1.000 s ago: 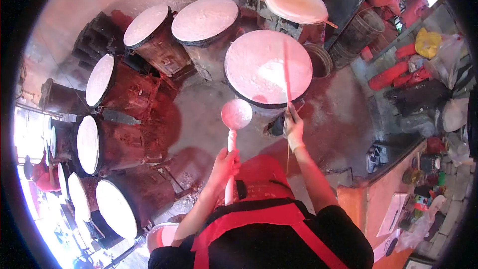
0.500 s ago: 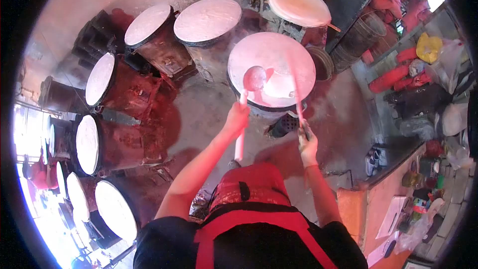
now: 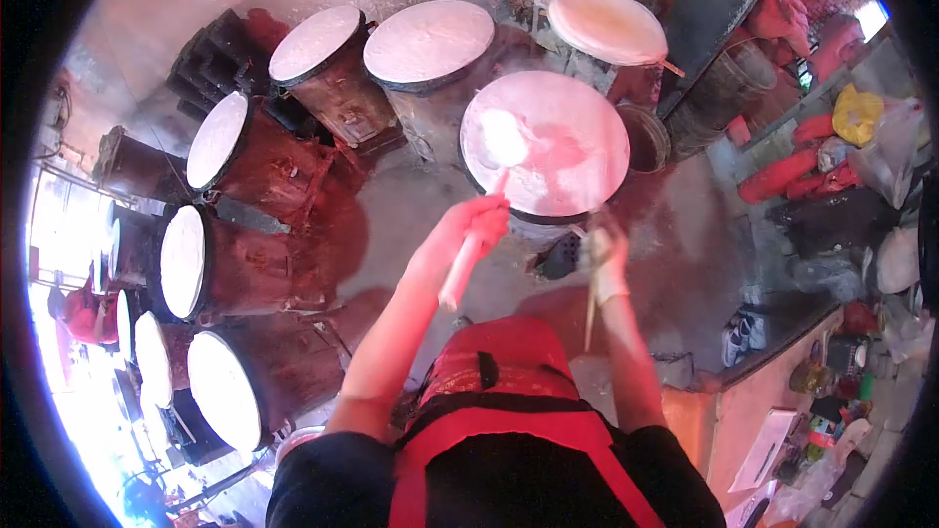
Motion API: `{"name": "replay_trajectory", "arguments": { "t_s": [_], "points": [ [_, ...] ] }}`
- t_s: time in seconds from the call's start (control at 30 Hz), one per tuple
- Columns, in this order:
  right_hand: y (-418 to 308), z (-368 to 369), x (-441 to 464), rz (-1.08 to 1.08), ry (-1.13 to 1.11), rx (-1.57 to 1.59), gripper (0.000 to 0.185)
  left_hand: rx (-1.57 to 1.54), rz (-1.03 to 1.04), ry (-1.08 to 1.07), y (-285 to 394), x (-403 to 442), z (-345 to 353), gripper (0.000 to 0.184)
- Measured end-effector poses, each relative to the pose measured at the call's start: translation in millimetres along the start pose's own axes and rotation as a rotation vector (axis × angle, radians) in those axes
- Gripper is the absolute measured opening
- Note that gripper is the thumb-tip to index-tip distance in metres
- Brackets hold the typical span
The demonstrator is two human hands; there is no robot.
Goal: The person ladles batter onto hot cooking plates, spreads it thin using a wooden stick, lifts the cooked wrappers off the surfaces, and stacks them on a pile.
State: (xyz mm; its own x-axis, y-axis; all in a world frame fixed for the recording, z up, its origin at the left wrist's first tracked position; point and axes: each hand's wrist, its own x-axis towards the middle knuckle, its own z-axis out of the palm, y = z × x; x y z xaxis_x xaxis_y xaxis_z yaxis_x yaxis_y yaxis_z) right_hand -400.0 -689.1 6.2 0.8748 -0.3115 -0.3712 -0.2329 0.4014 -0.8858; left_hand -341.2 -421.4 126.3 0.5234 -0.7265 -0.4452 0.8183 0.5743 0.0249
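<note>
My left hand [image 3: 476,225] is closed around the pale handle of a ladle [image 3: 503,145]. The ladle's bowl hangs over the round griddle [image 3: 558,198] in front of me, which is coated with a pale layer; whether they touch I cannot tell. My right hand [image 3: 606,252], smeared by motion, is just off the griddle's near right edge. A thin wooden stick [image 3: 590,318] runs from this hand back toward my body, and the fingers seem wrapped round it. The stick's other end is blurred.
More drum stoves with pale round tops, such as this one [image 3: 430,41], curve along the left and back. A round board [image 3: 606,27] lies at the back right. Beside it stand metal buckets [image 3: 719,88]. A counter [image 3: 758,401] with bottles and bags is at the right.
The ladle's bowl has shifted over the griddle's left part and its handle tilts more. My right hand has swung its stick off the griddle, so it now points back toward me.
</note>
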Motion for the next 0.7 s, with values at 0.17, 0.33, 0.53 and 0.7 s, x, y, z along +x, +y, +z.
{"name": "replay_trajectory", "arguments": {
  "t_s": [0.17,0.33,0.53,0.7],
  "points": [
    [36,-20,-17,-0.347,-0.089,-0.628,0.042,0.412,0.160,0.244,-4,-40,-18,0.010],
    [12,-5,-59,-0.400,-0.309,-0.844,0.034,0.285,0.301,0.448,-18,-94,-48,0.011],
    [54,-35,-16,-0.492,-0.292,-0.953,0.044,-0.185,0.469,0.290,2,-179,-132,0.014],
    [115,84,-14,-0.331,-0.652,-0.910,0.051,-0.446,0.779,0.337,36,-279,-197,0.012]
  ]
}}
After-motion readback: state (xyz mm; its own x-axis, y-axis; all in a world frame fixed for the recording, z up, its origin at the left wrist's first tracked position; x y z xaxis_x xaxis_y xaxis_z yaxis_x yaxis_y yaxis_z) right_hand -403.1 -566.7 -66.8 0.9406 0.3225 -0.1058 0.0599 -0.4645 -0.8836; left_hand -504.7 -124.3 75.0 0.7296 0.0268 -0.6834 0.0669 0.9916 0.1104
